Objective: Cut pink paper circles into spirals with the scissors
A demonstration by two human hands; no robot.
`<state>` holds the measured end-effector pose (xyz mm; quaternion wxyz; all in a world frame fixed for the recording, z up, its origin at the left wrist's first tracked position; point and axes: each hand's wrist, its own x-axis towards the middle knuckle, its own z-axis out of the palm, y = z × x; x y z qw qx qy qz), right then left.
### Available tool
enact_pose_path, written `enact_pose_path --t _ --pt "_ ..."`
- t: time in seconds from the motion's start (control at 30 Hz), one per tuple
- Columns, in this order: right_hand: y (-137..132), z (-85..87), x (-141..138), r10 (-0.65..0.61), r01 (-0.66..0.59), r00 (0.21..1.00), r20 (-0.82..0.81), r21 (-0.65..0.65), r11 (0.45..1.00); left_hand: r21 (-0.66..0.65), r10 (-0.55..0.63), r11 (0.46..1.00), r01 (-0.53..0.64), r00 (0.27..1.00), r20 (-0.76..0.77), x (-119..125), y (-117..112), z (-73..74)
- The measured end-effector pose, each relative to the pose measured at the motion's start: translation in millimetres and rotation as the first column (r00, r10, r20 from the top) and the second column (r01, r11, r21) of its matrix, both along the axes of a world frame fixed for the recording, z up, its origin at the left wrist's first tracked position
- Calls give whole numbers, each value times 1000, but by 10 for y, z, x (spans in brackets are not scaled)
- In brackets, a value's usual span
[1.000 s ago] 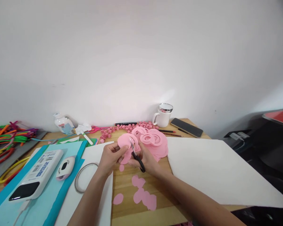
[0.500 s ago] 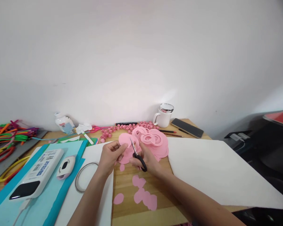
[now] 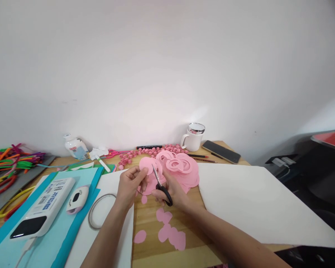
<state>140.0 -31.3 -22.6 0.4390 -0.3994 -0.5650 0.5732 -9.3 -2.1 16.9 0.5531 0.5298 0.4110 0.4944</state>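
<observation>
Between the thumb and fingers of my left hand (image 3: 132,184) is a round piece of pink paper (image 3: 145,163), held up above the wooden table. My right hand (image 3: 174,191) grips black-handled scissors (image 3: 164,191), whose metal blades point up and to the left and lie against the paper's right part. How far the blades stand apart is hard to make out. Just behind both hands lies a pile of pink paper circles and rings (image 3: 188,175). Small pink paper ovals (image 3: 171,236) are scattered on the table nearer to me.
Small pink rolled pieces (image 3: 125,160), a white mug (image 3: 194,137) and a black phone (image 3: 222,152) stand or lie at the back. White boards (image 3: 257,201) flank the hands. On the left are a tape roll (image 3: 93,214), a power bank (image 3: 44,206) and colourful pipe cleaners (image 3: 16,160).
The paper and scissors have shifted slightly to the left with both hands. The scissors' blades lie a little differently against the paper. Other things stay where they were.
</observation>
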Motion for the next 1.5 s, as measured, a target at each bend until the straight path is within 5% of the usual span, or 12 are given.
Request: enact_pose_path --t 0.53,0.8,1.5 --pt "22 21 -17 64 -53 975 -211 54 997 8 -33 999 34 993 -110 14 -18 -5" --pt "18 11 -4 13 -12 997 -70 11 1000 -3 -26 1000 26 998 -60 -4 -4 -18" --pt "15 5 21 14 -13 999 -37 15 1000 -15 0 1000 0 1000 7 -20 19 -9"
